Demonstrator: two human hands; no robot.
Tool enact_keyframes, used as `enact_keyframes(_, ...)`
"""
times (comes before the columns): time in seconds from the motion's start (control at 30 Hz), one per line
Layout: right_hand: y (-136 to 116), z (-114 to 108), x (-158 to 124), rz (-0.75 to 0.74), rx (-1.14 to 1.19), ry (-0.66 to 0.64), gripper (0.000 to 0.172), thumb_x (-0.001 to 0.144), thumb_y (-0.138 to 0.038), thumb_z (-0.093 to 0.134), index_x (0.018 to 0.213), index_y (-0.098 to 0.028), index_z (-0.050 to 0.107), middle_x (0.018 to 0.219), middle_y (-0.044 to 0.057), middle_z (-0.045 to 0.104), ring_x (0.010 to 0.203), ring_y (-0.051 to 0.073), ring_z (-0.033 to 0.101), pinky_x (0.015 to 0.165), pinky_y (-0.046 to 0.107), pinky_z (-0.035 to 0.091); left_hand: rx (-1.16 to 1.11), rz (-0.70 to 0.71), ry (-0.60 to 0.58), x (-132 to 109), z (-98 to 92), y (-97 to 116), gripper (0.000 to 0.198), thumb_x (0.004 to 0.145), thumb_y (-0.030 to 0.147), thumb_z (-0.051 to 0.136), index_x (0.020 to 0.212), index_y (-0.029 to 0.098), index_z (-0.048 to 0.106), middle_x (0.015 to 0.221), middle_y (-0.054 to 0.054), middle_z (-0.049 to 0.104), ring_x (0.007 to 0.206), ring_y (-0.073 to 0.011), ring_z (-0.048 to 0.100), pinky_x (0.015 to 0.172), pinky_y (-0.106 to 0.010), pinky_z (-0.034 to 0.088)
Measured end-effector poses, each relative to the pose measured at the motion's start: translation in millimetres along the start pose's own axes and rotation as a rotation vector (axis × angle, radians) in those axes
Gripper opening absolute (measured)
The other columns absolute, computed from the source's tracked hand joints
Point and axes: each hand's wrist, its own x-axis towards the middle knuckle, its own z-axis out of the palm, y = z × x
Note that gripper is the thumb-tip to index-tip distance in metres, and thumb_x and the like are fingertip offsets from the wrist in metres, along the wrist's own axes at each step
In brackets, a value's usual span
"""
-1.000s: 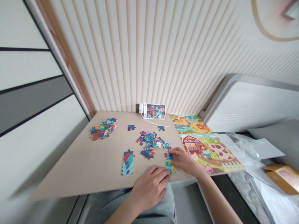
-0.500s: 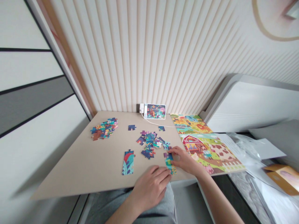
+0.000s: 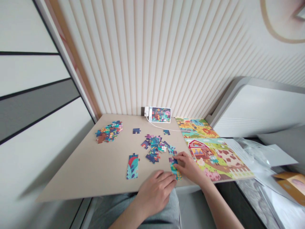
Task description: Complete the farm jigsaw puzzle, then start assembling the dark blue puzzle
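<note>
Shifted slightly left since a moment ago, the view catches the right hand (image 3: 188, 167) pinching a strip of jigsaw pieces (image 3: 174, 168) on a beige board (image 3: 71, 178) — the left hand (image 3: 154, 193) lies loose against its lower end, grasping nothing. Loose pieces (image 3: 153, 149) scatter just beyond, near an assembled strip (image 3: 132, 166) and a farm-scene puzzle mat (image 3: 212, 156); off right sits a tan carton (image 3: 292, 184), contents hidden.
</note>
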Motion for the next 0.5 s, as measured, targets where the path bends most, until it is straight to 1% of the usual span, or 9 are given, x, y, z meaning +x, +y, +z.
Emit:
enact_keyframes(0.07, 1.5, -2.0, 2.3, -0.001, 0.031, 0.015, 0.030, 0.088, -0.036, 0.067, 0.115, -0.026, 0.075, 0.114, 0.008, 0.066, 0.104, 0.024, 0.065, 0.096, 0.039, 0.050, 0.004, 0.002, 0.004, -0.1, -0.1, -0.3, 0.040, 0.100, 0.028, 0.052, 0.139, 0.020, 0.054, 0.142, -0.004, 0.060, 0.133, -0.0190, 0.049, 0.113, -0.037, 0.031)
enact_keyframes(0.1, 3.5, -3.5, 5.0, 0.012, 0.052, 0.044, 0.029, 0.091, -0.038, 0.064, 0.115, -0.025, 0.075, 0.113, 0.008, 0.066, 0.101, 0.023, 0.065, 0.093, 0.038, 0.051, 0.007, 0.003, 0.006, -0.1, -0.2, -0.4, 0.040, 0.100, 0.028, 0.052, 0.139, 0.020, 0.055, 0.142, -0.004, 0.060, 0.133, -0.0188, 0.049, 0.113, -0.036, 0.031)
enact_keyframes(0.17, 10.1, -5.9, 13.5, 0.058, 0.075, 0.142, 0.031, 0.094, -0.042, 0.057, 0.112, -0.023, 0.075, 0.110, 0.009, 0.068, 0.095, 0.023, 0.065, 0.087, 0.038, 0.053, 0.018, 0.005, 0.010, -0.1, -0.5, -0.5, 0.041, 0.098, 0.027, 0.054, 0.139, 0.020, 0.055, 0.141, -0.004, 0.061, 0.132, -0.0188, 0.050, 0.112, -0.036, 0.032)
enact_keyframes(0.23, 18.4, -5.8, 24.4, 0.092, 0.070, 0.219, 0.034, 0.095, -0.044, 0.055, 0.111, -0.021, 0.074, 0.107, 0.010, 0.069, 0.091, 0.023, 0.065, 0.084, 0.039, 0.053, 0.028, 0.009, 0.010, 0.0, -0.6, -0.3, 0.042, 0.098, 0.027, 0.055, 0.139, 0.020, 0.055, 0.141, -0.004, 0.061, 0.132, -0.0191, 0.050, 0.111, -0.036, 0.033)
enact_keyframes(0.33, 28.3, -0.8, 38.9, 0.081, 0.062, 0.193, 0.039, 0.092, -0.045, 0.059, 0.119, -0.020, 0.072, 0.108, 0.010, 0.069, 0.093, 0.024, 0.064, 0.087, 0.040, 0.052, 0.043, 0.019, 0.014, 0.0, -0.1, 0.0, 0.041, 0.100, 0.028, 0.051, 0.140, 0.019, 0.054, 0.143, -0.005, 0.060, 0.134, -0.0191, 0.048, 0.113, -0.036, 0.032)
enact_keyframes(0.4, 31.1, 3.4, 44.2, 0.064, 0.044, 0.171, 0.042, 0.090, -0.043, 0.062, 0.124, -0.021, 0.070, 0.111, 0.010, 0.068, 0.098, 0.025, 0.064, 0.091, 0.041, 0.051, 0.064, 0.021, 0.022, -0.1, 0.6, 0.2, 0.041, 0.101, 0.027, 0.050, 0.141, 0.019, 0.054, 0.144, -0.004, 0.059, 0.135, -0.0187, 0.047, 0.113, -0.036, 0.031)
enact_keyframes(0.5, 31.5, 7.0, 46.1, 0.054, 0.014, 0.171, 0.041, 0.087, -0.041, 0.065, 0.124, -0.023, 0.070, 0.114, 0.009, 0.066, 0.105, 0.026, 0.062, 0.097, 0.043, 0.048, 0.096, 0.018, 0.028, -0.3, 1.9, 0.2, 0.042, 0.101, 0.027, 0.049, 0.142, 0.019, 0.053, 0.146, -0.004, 0.058, 0.137, -0.0183, 0.045, 0.113, -0.035, 0.032)
